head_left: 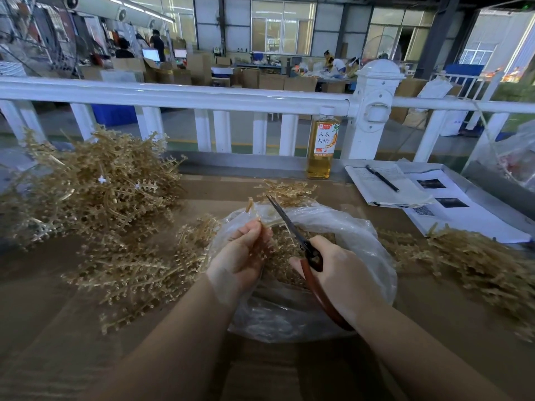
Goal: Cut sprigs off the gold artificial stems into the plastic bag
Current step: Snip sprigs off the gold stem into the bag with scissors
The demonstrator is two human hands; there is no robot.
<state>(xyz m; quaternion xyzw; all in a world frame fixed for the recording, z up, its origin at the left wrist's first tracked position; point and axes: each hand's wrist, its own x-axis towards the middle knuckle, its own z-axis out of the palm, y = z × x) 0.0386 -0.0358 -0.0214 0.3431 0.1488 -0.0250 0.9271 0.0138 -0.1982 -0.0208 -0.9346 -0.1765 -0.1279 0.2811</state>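
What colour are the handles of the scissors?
Reddish-brown, seen in the head view where the right hand grips the scissors over the plastic bag.

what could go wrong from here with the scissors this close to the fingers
1. The scissors in the right hand run close past the left hand, which pinches a gold stem; a closing cut might nick the fingertips.
2. The plastic bag rim lies right under the blades and could get snipped.
3. Cut sprigs may fall outside the bag, among the loose gold stems beside it.
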